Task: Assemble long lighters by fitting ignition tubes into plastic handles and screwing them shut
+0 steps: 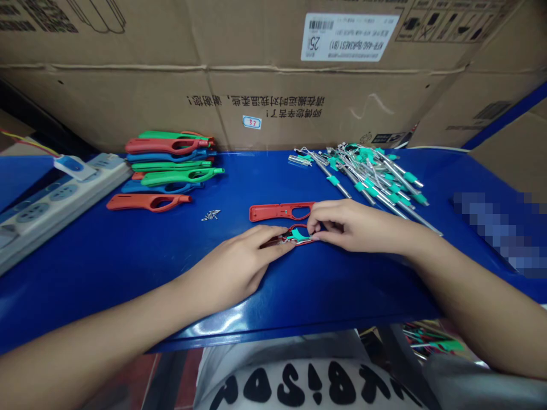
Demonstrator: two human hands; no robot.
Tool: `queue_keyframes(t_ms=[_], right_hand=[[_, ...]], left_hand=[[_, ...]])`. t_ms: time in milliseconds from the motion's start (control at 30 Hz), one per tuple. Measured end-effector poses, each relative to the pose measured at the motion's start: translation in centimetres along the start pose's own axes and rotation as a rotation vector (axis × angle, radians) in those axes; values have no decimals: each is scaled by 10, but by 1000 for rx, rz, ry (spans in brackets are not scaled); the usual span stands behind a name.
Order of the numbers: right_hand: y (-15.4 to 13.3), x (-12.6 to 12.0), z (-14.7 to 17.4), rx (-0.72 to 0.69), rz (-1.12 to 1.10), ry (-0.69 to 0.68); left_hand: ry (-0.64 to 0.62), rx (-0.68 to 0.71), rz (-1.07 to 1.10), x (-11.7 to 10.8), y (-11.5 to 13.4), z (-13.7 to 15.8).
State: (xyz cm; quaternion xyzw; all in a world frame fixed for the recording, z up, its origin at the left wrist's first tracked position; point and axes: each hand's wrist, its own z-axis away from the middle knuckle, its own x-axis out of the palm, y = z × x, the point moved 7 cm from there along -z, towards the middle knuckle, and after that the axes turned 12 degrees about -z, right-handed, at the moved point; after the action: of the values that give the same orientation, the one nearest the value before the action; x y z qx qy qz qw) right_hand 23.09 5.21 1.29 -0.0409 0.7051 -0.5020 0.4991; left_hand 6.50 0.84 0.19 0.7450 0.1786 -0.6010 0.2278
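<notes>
My left hand (243, 259) lies over the left part of a red lighter shell half (302, 244), its fingers closed around the shell's edges. Inside that half sits a green trigger piece (300, 234) with thin wires and a metal part. At the right end, my right hand (342, 225) pinches where the metal part meets the shell; the fingertips hide the exact contact. Just behind lies the matching red shell half (265, 212), hollow side up, its right end partly covered by my right hand. Several small screws (211, 215) lie in a loose pile to the left.
Stacked red, green and blue lighter bodies (171, 177) are at the back left, near a white power strip (64, 199). Metal lighter tubes with green triggers (376, 176) are heaped at the back right. A cardboard wall (149, 108) closes off the blue table (171, 250).
</notes>
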Motion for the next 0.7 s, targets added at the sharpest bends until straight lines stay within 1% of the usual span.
queue_keyframes(t_ms=[100, 267, 433, 500, 600, 700], right_hand=[[2, -1, 1, 6, 16, -25], [2, -2, 1, -3, 54, -12], [-4, 1, 2, -13, 56, -50], [-6, 3, 1, -33, 82, -13], [-2, 6, -3, -27, 135, 72], [4, 9, -7, -10, 88, 127]], left_hand=[[10, 1, -2, -1, 0, 0], [45, 12, 25, -3, -4, 0], [89, 28, 115, -5, -8, -2], [113, 25, 153, -6, -9, -2], [125, -10, 168, -8, -11, -2], [112, -33, 154, -8, -12, -2]])
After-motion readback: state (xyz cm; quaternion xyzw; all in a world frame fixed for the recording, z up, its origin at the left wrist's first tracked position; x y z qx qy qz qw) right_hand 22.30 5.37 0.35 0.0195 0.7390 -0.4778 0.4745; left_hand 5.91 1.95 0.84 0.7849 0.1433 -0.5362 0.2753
